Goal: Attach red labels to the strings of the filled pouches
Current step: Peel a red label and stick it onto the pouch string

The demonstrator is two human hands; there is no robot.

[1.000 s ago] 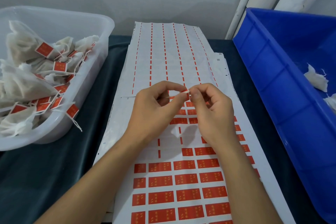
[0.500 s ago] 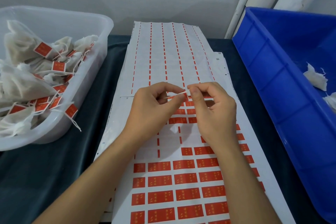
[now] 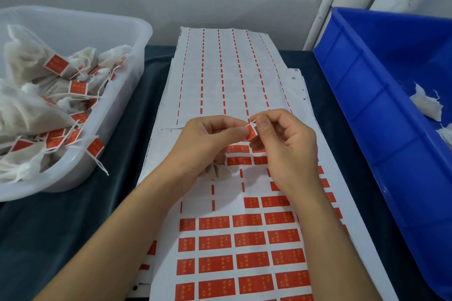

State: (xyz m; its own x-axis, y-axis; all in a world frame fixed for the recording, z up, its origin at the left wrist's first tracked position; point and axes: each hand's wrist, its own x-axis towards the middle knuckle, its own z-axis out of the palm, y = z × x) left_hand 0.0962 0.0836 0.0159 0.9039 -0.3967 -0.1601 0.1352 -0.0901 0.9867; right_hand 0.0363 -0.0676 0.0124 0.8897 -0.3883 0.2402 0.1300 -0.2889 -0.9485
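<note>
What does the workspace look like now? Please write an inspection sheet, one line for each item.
Surface: dark cloth covers the table.
Job's things: label sheet lies in the middle, far rows already peeled; one red label is pinched between both hands; a pouch lies partly hidden under the left hand.
Clutter: clear tub at left holds labelled pouches; blue crate at right holds a few white pouches.
Grip: left hand and right hand both pinch the label.
Cables: nothing seen.
Surroundings: grey wall behind; white pipes at the far right.
</note>
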